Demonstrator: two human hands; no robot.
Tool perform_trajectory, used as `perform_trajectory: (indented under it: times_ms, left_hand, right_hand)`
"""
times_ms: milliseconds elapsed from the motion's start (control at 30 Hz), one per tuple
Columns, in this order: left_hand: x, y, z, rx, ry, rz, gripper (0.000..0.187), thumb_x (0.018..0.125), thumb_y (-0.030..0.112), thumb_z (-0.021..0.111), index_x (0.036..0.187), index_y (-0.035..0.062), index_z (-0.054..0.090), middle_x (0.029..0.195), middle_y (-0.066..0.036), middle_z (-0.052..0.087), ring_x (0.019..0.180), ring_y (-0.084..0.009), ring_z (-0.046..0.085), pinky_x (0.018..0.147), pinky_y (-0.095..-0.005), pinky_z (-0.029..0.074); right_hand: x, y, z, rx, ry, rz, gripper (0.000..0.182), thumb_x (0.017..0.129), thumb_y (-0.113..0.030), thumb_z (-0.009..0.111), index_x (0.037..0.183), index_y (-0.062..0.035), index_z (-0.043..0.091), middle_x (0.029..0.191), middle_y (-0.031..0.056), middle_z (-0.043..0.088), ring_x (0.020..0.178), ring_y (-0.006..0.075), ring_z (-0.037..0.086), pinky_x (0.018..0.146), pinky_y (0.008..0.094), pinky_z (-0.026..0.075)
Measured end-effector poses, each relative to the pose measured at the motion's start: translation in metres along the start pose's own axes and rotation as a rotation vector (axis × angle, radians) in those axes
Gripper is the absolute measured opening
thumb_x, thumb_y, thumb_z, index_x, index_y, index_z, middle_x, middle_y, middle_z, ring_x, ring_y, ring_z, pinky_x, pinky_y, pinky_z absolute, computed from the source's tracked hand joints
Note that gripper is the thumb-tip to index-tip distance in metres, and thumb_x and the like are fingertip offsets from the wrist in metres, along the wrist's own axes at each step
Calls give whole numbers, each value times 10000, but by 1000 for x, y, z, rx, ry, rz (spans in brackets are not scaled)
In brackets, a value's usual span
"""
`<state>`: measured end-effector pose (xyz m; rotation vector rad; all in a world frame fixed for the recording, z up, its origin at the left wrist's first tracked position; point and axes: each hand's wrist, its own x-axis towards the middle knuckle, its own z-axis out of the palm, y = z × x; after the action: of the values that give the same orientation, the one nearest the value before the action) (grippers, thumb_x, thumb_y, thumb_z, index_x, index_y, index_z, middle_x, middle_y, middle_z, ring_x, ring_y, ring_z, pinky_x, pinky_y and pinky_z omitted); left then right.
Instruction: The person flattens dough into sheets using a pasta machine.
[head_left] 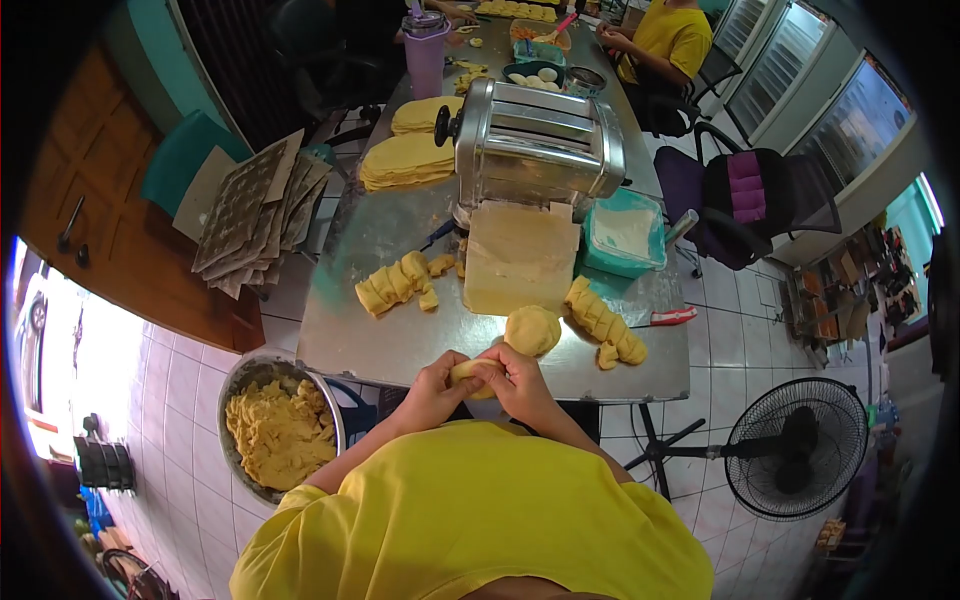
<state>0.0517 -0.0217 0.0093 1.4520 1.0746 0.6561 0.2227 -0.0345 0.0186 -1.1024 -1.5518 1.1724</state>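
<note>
A piece of yellow dough [468,371] is pinched between my left hand [434,388] and my right hand [516,384] at the table's front edge. The fingers of both hands are closed on it, thumbs towards each other. Just beyond my right hand sits a flattened round of dough [532,331]. Cut dough pieces lie in a row to the left [395,284], and another row of dough pieces [606,324] lies to the right. Behind the round stands a metal dough roller machine [538,150], with a pale sheet [521,255] sloping down from its front.
A teal tub of flour [622,235] stands right of the machine, and a red-handled knife [672,316] lies at the right edge. Stacked dough sheets [408,162] are behind left. A bowl of dough [283,425] stands low left; a fan [795,449] is at right. Other people sit farther back.
</note>
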Motion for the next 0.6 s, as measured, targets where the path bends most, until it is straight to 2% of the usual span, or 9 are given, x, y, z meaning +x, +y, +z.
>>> perform_trajectory:
  times_ms: [33, 100, 200, 233, 300, 433, 500, 533, 600]
  left_hand:
    - [1, -2, 2, -2, 2, 0, 224, 842, 132, 634, 996, 8, 528, 803, -38, 596, 778, -97, 567, 695, -242, 464]
    - [4, -6, 7, -320, 39, 88, 252, 857, 59, 594, 1060, -12, 463, 970, -50, 554, 856, -94, 545, 775, -237, 467]
    - [7, -11, 0, -403, -56, 11, 301, 847, 33, 596, 1097, 7, 430, 1007, -63, 530, 899, -103, 536, 793, -246, 462]
    - [7, -7, 0, -402, -58, 16, 301, 847, 33, 596, 1097, 7, 430, 1007, -63, 530, 899, -103, 536, 793, -246, 462]
    - [3, 5, 0, -53, -30, 166, 285, 845, 2, 583, 1087, 11, 433, 1003, -81, 536, 927, -114, 533, 781, -252, 467]
    - [2, 14, 4, -206, 5, 138, 257, 853, 0, 569, 1075, 15, 440, 969, -80, 550, 921, -118, 540, 782, -248, 463]
    - [1, 16, 7, -514, 128, 90, 266, 865, 12, 559, 1101, -2, 438, 934, -76, 568, 876, -103, 554, 754, -240, 457]
    - [2, 13, 7, -513, 126, 89, 266, 865, 12, 559, 1101, -2, 438, 934, -76, 568, 876, -103, 554, 754, -240, 457]
    - [7, 5, 5, -498, 213, 128, 327, 884, 28, 543, 1176, -29, 408, 965, -70, 569, 888, -104, 554, 763, -230, 456]
  right_hand:
    - [0, 0, 1, -1, -2, 1, 162, 873, -124, 586, 937, 13, 527, 812, 72, 576, 733, 90, 536, 650, 240, 444]
    - [3, 0, 3, 149, 48, 27, 187, 860, -141, 608, 942, 3, 521, 787, 69, 561, 719, 86, 524, 628, 235, 433]
    - [5, -9, 0, 30, -12, -58, 203, 851, -147, 619, 947, -4, 512, 761, 54, 541, 697, 88, 502, 616, 237, 423]
    - [6, -8, -2, 27, -10, -63, 203, 851, -147, 619, 947, -4, 512, 761, 54, 541, 697, 88, 502, 616, 237, 423]
    - [6, -3, -4, -70, -50, 39, 224, 843, -160, 630, 949, -7, 505, 748, 41, 521, 682, 88, 480, 614, 235, 414]
    - [9, -3, -4, 13, -37, 60, 236, 850, -133, 613, 1018, 0, 515, 748, 43, 511, 672, 94, 468, 610, 239, 408]
    - [9, -3, -2, 63, 70, 2, 301, 857, -113, 597, 1124, -3, 510, 820, 82, 562, 690, 117, 504, 625, 238, 421]
    - [9, -5, 0, 64, 73, 2, 301, 857, -113, 597, 1124, -3, 510, 820, 82, 562, 690, 117, 504, 625, 238, 421]
    - [10, -8, 2, -52, 34, -160, 354, 863, -106, 586, 1192, -9, 497, 947, 122, 601, 750, 157, 560, 663, 250, 449]
